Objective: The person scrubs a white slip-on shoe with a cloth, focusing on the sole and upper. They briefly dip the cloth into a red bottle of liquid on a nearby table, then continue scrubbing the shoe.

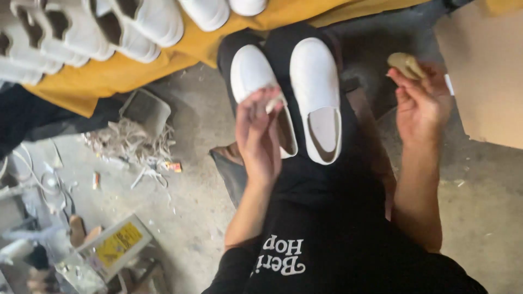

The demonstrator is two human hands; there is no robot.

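Dusty concrete floor (190, 136) surrounds a lap holding two white shoes (315, 92); left hand (260, 136) pinches the nearer shoe's rim, right hand (422, 100) beside them grips a tan lump (404, 64), seemingly mid-cleaning, ready to rub.

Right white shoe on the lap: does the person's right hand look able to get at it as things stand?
Probably yes. The right hand is raised just beside the right white shoe with nothing between them, but its fingers already pinch a small tan lump, so it would have to grasp around that.
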